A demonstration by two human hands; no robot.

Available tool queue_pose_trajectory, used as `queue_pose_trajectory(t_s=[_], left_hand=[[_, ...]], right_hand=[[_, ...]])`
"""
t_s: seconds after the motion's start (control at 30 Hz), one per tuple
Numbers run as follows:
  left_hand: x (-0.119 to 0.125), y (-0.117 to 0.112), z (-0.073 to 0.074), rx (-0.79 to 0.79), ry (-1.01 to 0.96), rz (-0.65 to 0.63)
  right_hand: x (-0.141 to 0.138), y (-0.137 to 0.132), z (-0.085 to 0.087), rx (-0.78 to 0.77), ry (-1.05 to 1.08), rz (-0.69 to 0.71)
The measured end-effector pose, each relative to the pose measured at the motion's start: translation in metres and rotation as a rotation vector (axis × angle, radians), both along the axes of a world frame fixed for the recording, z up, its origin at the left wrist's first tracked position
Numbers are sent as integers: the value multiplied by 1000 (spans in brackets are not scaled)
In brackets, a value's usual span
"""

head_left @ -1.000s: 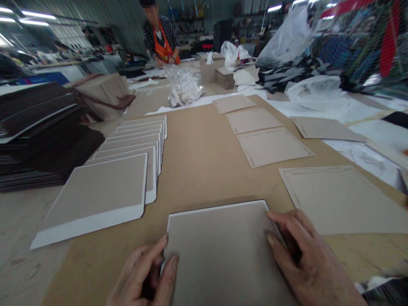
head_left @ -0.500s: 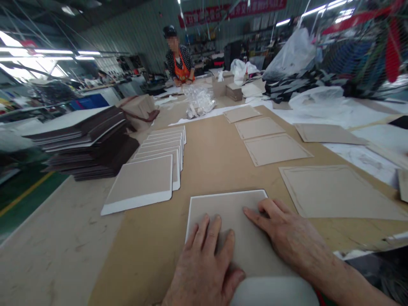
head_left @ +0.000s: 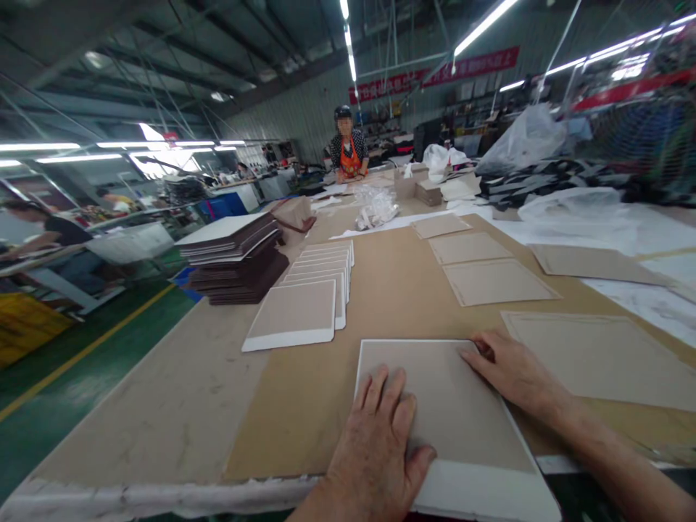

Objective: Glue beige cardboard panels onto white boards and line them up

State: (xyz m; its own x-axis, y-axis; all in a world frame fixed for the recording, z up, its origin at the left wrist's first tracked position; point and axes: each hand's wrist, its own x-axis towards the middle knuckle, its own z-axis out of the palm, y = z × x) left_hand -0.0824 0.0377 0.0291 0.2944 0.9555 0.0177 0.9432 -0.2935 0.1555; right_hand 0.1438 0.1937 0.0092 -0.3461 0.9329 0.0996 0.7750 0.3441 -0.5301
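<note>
A beige panel with a white border lies before me, its wide white strip at the near edge. My left hand rests flat on the panel's left part, fingers spread and thumb out to the side. At the far right corner, my right hand has its thumb on top of the panel and its other fingers curled at the edge, closed on that corner. A row of overlapping similar panels lies to the left, beyond my left hand. To the right is a large beige sheet with marked edges.
A tall stack of dark sheets stands at the table's left. Smaller beige sheets lie farther back on the brown board. Crumpled clear plastic sits beyond. A person in an orange apron stands at the far end.
The view has tilted up and turned left, showing more of the panel's near edge. My right hand's fingers have gone from lying over the panel to curling at its far right corner.
</note>
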Motion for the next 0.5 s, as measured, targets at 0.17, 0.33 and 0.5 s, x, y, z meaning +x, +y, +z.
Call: queue_pose_trajectory(t_s=[0.17,0.33,0.5], left_hand=[[1,0,-1,12,-18,21],[1,2,-1,-4,-33,3],[1,0,2,-30,-80,21]], right_hand=[[6,4,-1,-76,112,-37],[7,9,-1,-133,265,-107],[0,4,12,-180,474,-108]])
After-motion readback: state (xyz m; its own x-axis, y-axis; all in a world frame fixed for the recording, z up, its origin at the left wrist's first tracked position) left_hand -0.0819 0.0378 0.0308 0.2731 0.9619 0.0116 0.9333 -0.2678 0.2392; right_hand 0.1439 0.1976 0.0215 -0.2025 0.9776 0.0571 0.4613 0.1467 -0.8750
